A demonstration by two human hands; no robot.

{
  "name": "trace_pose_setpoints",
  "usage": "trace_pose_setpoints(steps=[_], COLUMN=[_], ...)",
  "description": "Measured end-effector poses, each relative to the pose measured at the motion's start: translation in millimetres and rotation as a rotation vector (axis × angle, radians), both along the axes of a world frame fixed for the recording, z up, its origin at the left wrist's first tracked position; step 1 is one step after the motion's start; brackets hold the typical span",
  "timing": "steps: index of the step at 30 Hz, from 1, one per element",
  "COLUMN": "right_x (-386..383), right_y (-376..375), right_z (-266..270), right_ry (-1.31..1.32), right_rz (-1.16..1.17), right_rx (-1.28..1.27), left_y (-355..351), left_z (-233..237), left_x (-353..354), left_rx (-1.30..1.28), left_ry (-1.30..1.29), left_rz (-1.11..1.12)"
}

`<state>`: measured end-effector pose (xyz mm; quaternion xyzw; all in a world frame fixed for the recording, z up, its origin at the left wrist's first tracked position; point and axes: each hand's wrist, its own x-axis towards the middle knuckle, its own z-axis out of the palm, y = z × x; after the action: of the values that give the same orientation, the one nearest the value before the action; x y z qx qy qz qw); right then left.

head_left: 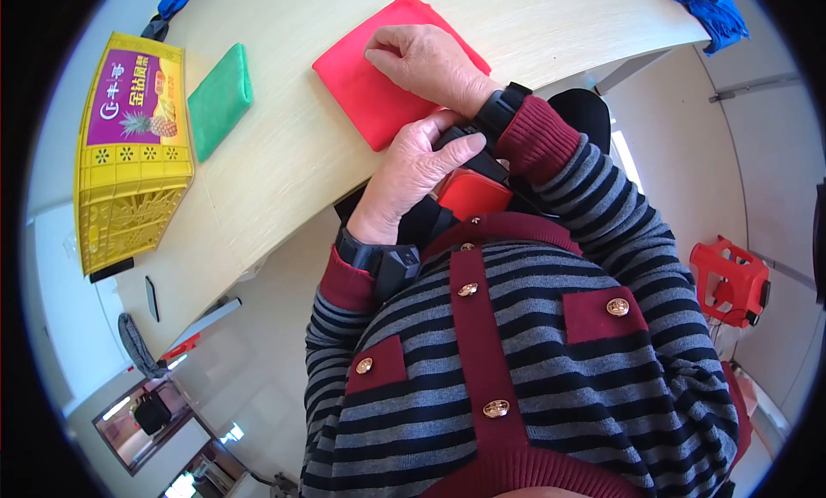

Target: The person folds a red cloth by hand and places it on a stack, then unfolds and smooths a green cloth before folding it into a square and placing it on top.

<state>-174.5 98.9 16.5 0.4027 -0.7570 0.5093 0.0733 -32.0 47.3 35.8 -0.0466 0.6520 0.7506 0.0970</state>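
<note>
My right hand (426, 64) is raised over a folded red cloth (370, 85) on the table, its fingers curled in and nothing visible in them. A black wristband (499, 111) circles my right wrist. Just below that wrist, my left hand (413, 167) has its thumb and fingers closed around a black strap (482, 158) of the band; some fingertips are hidden behind it. Another black band with a small box-like device (397, 267) sits on my left wrist. To the left lies a folded green cloth (220, 102).
A yellow box with a pineapple picture (133, 158) stands along the table's left side, with a dark phone-like slab (152, 298) nearby. Blue cloth (710, 16) hangs at the far right corner. A red plastic stool (731, 283) is on the floor at right.
</note>
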Motion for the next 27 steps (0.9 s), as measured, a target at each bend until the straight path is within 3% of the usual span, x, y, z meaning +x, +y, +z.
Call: trace_pose_setpoints(steps=[2, 4, 5, 8, 11, 12, 15, 20, 23, 27], right_x=[-1.0, -10.2, -19.0, -37.2, -27.5, -27.8, -26.1, -25.1, -25.7, -34.2], right_y=[0.7, 11.6, 15.5, 11.1, 13.2, 12.7, 8.7, 15.6, 16.9, 17.0], right_z=[4.1, 15.1, 12.3, 11.0, 18.1, 12.5, -10.0, -13.0, -13.0, -39.5], right_ry=[0.06, 0.062, 0.059, 0.02, 0.203, 0.201, 0.45, 0.388, 0.602, 0.648], right_rz=[0.039, 0.022, 0.057, 0.151, 0.085, 0.08, -0.015, 0.003, -0.094, -0.217], right_rx=[-0.015, 0.314, 0.306, 0.42, 0.395, 0.397, 0.493, 0.487, 0.403, 0.483], left_y=[-18.9, -44.6, -55.8, -86.2, -87.0, -89.8, -88.1, -86.7, -90.9, -90.2], left_z=[5.4, 11.9, 10.9, 8.7, -0.5, -9.8, -36.8, -51.3, -47.9, -44.9], left_x=[-2.1, -3.4, -5.7, -15.8, -29.2, -35.6, -50.7, -51.0, -50.3, -46.5], left_rx=[0.06, 0.182, 0.175, -0.085, -0.742, -0.74, -1.395, -1.573, -1.579, -1.56], left_ry=[0.007, 0.021, 0.016, 0.192, 0.262, 0.262, 0.654, 0.57, 0.488, 0.444], left_rz=[0.08, 0.219, 0.255, 0.486, 0.515, 0.51, 0.459, 0.424, 0.377, 0.342])
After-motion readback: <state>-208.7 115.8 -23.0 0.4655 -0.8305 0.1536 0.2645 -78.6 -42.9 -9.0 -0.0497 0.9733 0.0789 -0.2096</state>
